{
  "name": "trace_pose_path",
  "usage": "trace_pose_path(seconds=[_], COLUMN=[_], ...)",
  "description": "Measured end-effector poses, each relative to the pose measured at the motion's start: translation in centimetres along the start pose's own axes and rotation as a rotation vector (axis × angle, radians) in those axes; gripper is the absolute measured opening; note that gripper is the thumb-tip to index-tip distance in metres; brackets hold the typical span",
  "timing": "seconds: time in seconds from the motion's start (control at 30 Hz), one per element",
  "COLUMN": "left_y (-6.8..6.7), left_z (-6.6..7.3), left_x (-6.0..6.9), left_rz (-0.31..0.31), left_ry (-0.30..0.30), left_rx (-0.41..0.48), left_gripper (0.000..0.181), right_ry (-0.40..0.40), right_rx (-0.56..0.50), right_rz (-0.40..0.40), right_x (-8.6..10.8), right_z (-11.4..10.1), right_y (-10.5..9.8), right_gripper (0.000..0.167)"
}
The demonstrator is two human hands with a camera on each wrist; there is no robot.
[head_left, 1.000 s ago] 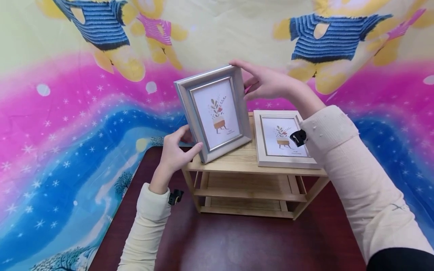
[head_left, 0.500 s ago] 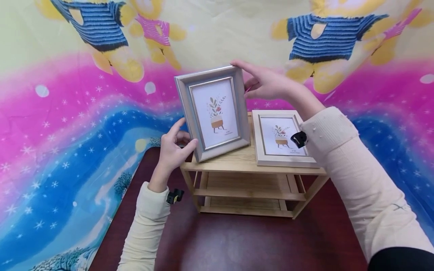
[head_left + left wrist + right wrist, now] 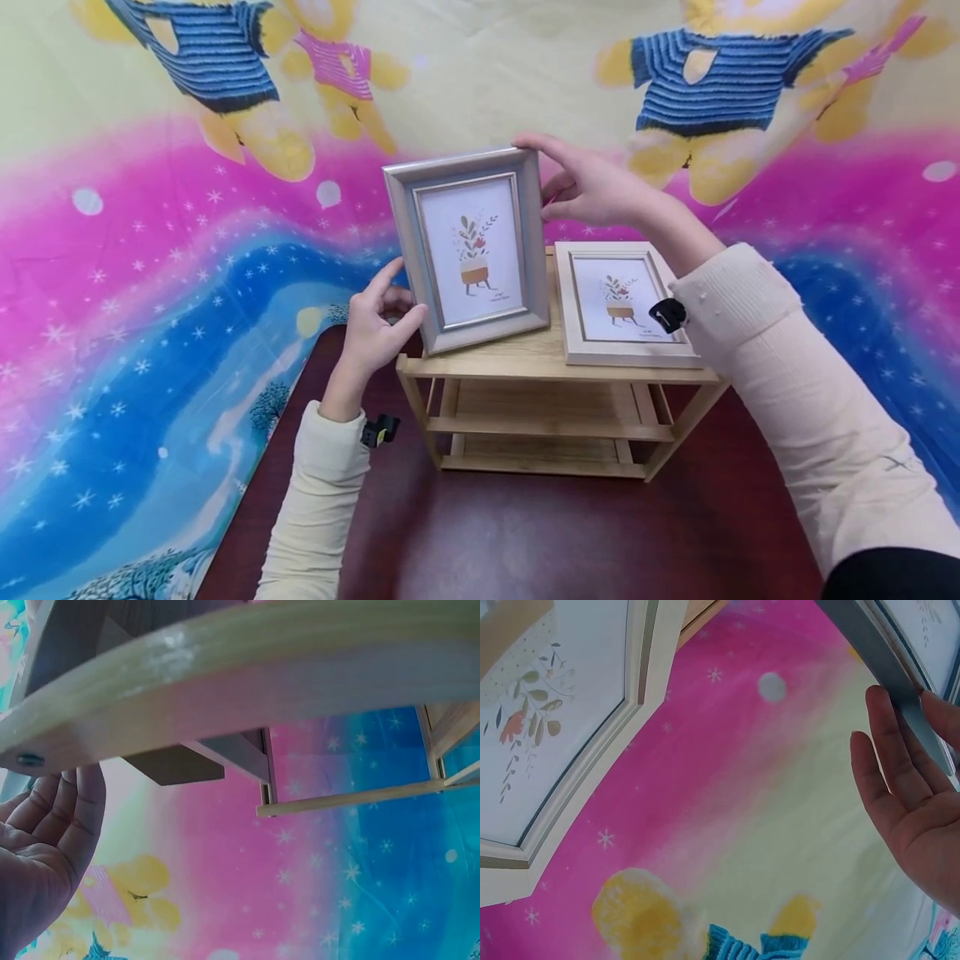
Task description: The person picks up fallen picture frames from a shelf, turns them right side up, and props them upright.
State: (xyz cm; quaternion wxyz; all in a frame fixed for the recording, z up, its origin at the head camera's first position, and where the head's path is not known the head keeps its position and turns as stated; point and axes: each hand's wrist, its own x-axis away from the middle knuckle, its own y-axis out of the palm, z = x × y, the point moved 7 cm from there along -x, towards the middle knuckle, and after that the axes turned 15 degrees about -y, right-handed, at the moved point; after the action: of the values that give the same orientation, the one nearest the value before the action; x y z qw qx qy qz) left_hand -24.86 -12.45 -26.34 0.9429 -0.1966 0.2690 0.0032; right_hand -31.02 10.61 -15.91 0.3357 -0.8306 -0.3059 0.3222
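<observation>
A silver-grey picture frame (image 3: 408, 267) with a plant print stands tilted over the left part of a small wooden shelf unit (image 3: 487, 367). My left hand (image 3: 371, 329) holds its lower left edge, thumb toward the front. At the upper right corner, my right hand (image 3: 600, 183) grips it with the index finger over the top. The right wrist view has fingers of that right hand (image 3: 915, 772) against the frame's edge (image 3: 889, 667). Whether the bottom edge touches the shelf throughout, I cannot tell. A cream picture frame (image 3: 573, 333) lies face up on the shelf's right part.
The shelf unit has two lower tiers (image 3: 551, 432) and stands on a dark red table (image 3: 510, 542). Behind it hangs a cloth (image 3: 480, 75) printed with bears and snowflakes. The right sleeve (image 3: 750, 308) passes close over the cream frame.
The silver-grey frame has turned slightly clockwise, its lower left corner shifting left, so it leans less. The left hand has moved a little left with it. The cream frame stays put.
</observation>
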Motion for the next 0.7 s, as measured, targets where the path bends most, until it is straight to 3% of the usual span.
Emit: trace_pose_path(seconds=[0.27,0.5,0.7], left_y=[-0.4,-0.4,-0.3], left_z=[3.0,0.3,-0.5], left_x=[0.4,0.1,0.4], left_rz=[0.014,0.020,0.000], left_ry=[-0.020,-0.027,-0.002], left_rx=[-0.083,-0.097,-0.106], left_gripper=[0.054,0.053,0.049], right_ry=[-0.039,-0.086,-0.079], right_rx=[0.075,0.099,0.067], right_rz=[0.018,0.031,0.036], right_x=[0.7,1.3,1.9], right_z=[-0.9,-1.6,-1.8], right_y=[-0.1,0.0,0.1], right_gripper=[0.079,0.077,0.078])
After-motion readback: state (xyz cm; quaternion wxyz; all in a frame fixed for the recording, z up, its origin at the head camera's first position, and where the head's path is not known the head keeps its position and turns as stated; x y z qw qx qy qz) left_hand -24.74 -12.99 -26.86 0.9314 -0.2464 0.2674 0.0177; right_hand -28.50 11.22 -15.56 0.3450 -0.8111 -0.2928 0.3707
